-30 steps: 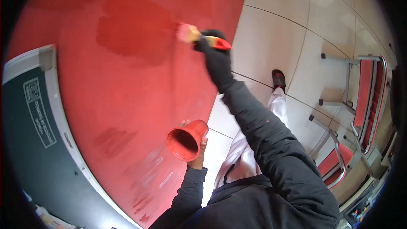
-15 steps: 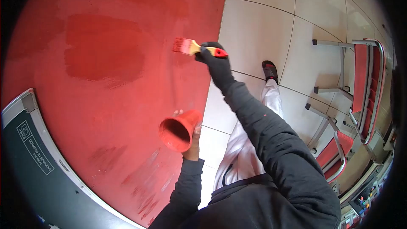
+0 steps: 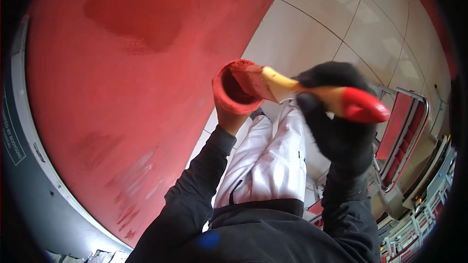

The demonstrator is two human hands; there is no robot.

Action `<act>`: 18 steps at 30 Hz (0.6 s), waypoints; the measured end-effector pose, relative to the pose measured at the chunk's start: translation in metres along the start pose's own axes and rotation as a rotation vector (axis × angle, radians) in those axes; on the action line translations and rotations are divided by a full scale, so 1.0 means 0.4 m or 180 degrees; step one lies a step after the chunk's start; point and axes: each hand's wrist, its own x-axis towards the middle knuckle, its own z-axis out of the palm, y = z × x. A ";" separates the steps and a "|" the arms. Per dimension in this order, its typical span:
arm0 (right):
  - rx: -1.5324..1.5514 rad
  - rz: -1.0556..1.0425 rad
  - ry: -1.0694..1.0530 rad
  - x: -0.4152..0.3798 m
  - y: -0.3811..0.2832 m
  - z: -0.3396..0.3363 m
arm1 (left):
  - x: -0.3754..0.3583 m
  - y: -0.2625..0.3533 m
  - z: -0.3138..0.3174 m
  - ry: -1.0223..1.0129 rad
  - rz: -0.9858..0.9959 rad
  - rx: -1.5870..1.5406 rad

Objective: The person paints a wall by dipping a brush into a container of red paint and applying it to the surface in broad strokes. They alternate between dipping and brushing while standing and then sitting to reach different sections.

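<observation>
My left hand [image 3: 230, 121], ungloved, is wrapped round a red paint cup [image 3: 218, 87] from below; the cup's mouth faces up toward me and its fingers are mostly hidden behind it. In a black glove, my right hand [image 3: 336, 112] grips a paintbrush [image 3: 282, 85] by its yellow, red-ended handle. The brush's red-coated bristles reach over the rim into the cup's mouth. To the left rises a red wall [image 3: 122, 102] with a darker, wet-looking paint patch [image 3: 136, 9] near the top and streaks lower down.
A dark green board with a pale frame [image 3: 22, 83] stands at the left edge. Pale floor tiles [image 3: 312, 24] lie to the right. Red-seated metal chairs [image 3: 402, 136] stand at the right, with a cluttered stack of items [image 3: 424, 214] below them.
The paintbrush has moved from beside the wall down and right to the cup. My left hand has raised the cup and brought it right, away from the wall. My view has shifted.
</observation>
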 end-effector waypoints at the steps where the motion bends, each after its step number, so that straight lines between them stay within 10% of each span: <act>1: -0.0344 -0.0006 -0.0257 0.009 -0.008 0.009 | -0.009 0.007 0.008 0.0113 -0.0111 0.0109; 4: -0.0813 0.0050 -0.0718 0.019 0.002 0.041 | -0.009 -0.007 0.032 0.0203 -0.0533 -0.1193; 18: -0.1251 0.0420 -0.1053 0.037 0.042 0.119 | 0.006 0.009 0.047 0.0305 -0.0250 -0.0691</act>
